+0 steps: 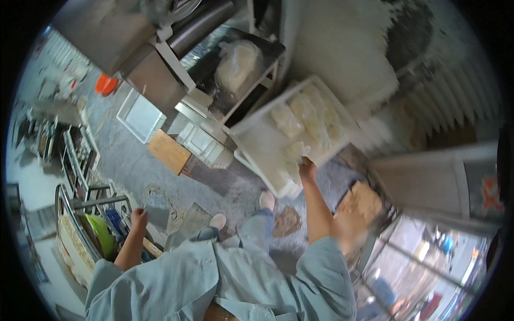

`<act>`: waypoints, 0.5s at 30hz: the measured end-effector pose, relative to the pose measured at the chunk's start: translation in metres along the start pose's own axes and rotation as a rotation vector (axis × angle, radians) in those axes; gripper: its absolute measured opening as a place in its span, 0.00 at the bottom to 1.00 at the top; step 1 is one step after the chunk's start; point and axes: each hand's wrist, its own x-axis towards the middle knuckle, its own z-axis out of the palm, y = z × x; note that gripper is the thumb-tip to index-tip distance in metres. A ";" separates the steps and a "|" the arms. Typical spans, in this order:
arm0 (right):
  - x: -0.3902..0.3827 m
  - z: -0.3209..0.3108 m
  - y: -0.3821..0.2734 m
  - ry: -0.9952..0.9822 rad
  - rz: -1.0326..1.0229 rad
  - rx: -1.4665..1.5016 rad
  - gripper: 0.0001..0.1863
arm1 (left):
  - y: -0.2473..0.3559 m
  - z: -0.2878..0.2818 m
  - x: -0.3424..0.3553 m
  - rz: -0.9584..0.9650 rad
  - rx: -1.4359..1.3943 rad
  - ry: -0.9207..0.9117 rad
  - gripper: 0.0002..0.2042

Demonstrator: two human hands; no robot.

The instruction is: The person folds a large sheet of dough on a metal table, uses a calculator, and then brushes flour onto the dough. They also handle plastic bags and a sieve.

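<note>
My right hand (307,170) is closed on the gathered end of a clear plastic bag (296,152) with pale contents, above the near side of a large white plastic tub (258,151). Deeper in the tub lie more clear bags (316,113) of something pale yellow. My left hand (139,220) is held out at the left, its fingers closed. A thin, light tip pokes up from them, too small to name. Close to that hand is a metal-framed cart (99,202) with a bright green basin (100,235) in it.
Behind the tub, a dark metal shelf (270,53) bears a large pale bag (237,67). White crates (206,144), a small wooden stool (169,151) and a white tray (140,115) stand on the floor. A flattened piece of cardboard (360,204) lies at the right, near a window.
</note>
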 end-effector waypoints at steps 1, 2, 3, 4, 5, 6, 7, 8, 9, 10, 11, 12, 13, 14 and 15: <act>0.030 0.008 0.013 -0.009 -0.018 -0.041 0.15 | -0.009 -0.003 -0.020 -0.101 -0.107 0.023 0.05; 0.056 0.015 0.027 -0.024 0.007 -0.141 0.15 | -0.016 -0.007 -0.042 -0.290 -0.155 0.031 0.05; 0.080 0.022 0.041 -0.065 0.027 -0.137 0.15 | -0.016 -0.005 -0.059 -0.318 -0.166 0.068 0.05; 0.101 0.028 0.056 -0.114 0.094 -0.187 0.16 | -0.013 0.000 -0.079 -0.362 -0.178 0.095 0.05; 0.117 0.033 0.069 -0.135 0.051 -0.267 0.15 | -0.007 0.002 -0.093 -0.341 -0.143 0.107 0.05; 0.131 0.037 0.083 -0.153 0.035 -0.370 0.14 | 0.002 0.007 -0.106 -0.358 -0.061 0.123 0.05; 0.142 0.041 0.095 -0.199 0.060 -0.444 0.15 | 0.012 0.012 -0.120 -0.393 -0.157 0.137 0.05; 0.150 0.045 0.105 -0.231 0.106 -0.541 0.15 | 0.023 0.018 -0.130 -0.483 -0.255 0.123 0.06; 0.156 0.048 0.112 -0.227 0.128 -0.481 0.15 | 0.033 0.021 -0.136 -0.450 -0.226 0.106 0.06; 0.159 0.050 0.115 -0.208 0.173 -0.448 0.15 | 0.039 0.022 -0.143 -0.485 -0.274 0.064 0.07; 0.158 0.052 0.114 -0.178 0.189 -0.403 0.16 | 0.043 0.026 -0.151 -0.466 -0.266 0.134 0.06; 0.156 0.053 0.110 -0.154 0.220 -0.376 0.17 | 0.041 0.024 -0.158 -0.430 -0.332 0.137 0.07; 0.149 0.055 0.103 -0.041 0.121 -0.553 0.19 | 0.038 0.027 -0.169 -0.461 -0.600 0.191 0.06; 0.142 0.056 0.092 -0.026 0.132 -0.630 0.21 | 0.031 0.024 -0.175 -0.612 -0.659 0.170 0.06; 0.128 0.057 0.080 0.063 0.048 -0.603 0.22 | 0.020 0.019 -0.187 -0.606 -0.726 0.119 0.06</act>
